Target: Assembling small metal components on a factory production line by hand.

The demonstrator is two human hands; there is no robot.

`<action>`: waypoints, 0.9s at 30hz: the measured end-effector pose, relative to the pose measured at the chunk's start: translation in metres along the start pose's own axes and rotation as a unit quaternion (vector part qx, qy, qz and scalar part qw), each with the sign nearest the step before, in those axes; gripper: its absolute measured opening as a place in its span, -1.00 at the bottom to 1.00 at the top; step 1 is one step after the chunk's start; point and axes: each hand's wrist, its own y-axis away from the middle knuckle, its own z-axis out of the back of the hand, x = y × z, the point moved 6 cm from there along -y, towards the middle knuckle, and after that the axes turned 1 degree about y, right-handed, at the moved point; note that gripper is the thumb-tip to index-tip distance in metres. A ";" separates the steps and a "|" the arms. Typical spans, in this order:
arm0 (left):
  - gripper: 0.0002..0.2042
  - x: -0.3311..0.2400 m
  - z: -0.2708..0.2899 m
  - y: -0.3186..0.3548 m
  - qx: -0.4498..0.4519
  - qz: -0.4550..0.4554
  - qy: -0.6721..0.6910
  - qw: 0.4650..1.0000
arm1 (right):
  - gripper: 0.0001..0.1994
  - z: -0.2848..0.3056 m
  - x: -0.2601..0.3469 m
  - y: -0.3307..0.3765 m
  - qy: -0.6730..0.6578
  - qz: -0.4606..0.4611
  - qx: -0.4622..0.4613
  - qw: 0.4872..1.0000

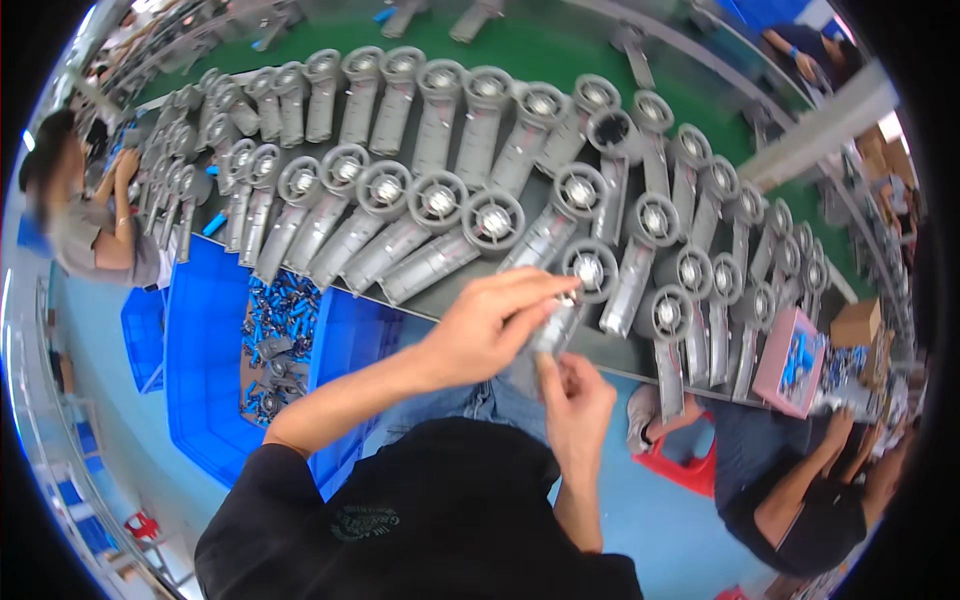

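Observation:
A grey handheld fan (558,328) with a round, spoked head is between my two hands at the table's near edge. My left hand (490,322) is closed around the top of its handle, just below the head, with thumb and fingers pinching there. Around the handle's lower end the fingers of my right hand (578,395) are pressed together; part of that end is hidden behind them. Close beyond my hands lie more grey fans, the nearest being a fan (493,222) to the left and another fan (628,285) to the right.
Rows of fans cover the grey table (420,303), with a green conveyor belt (560,50) behind. A blue bin (205,370) of small blue and dark parts stands at left. A pink box (768,375) sits right. Co-workers (120,215) (800,500) work on both sides.

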 end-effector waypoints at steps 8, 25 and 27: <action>-0.70 -0.008 0.057 -0.113 -0.053 0.067 0.216 0.973 | -0.74 0.058 0.125 -0.078 0.139 0.106 -0.034 0.984; -0.35 0.209 0.249 -0.347 -0.157 0.208 -0.463 0.847 | -0.48 -0.072 0.144 -0.430 0.360 0.174 0.030 0.916; -0.32 0.225 0.270 -0.340 -0.131 0.201 -0.433 0.869 | -0.51 -0.052 0.165 -0.406 0.399 0.198 0.003 0.896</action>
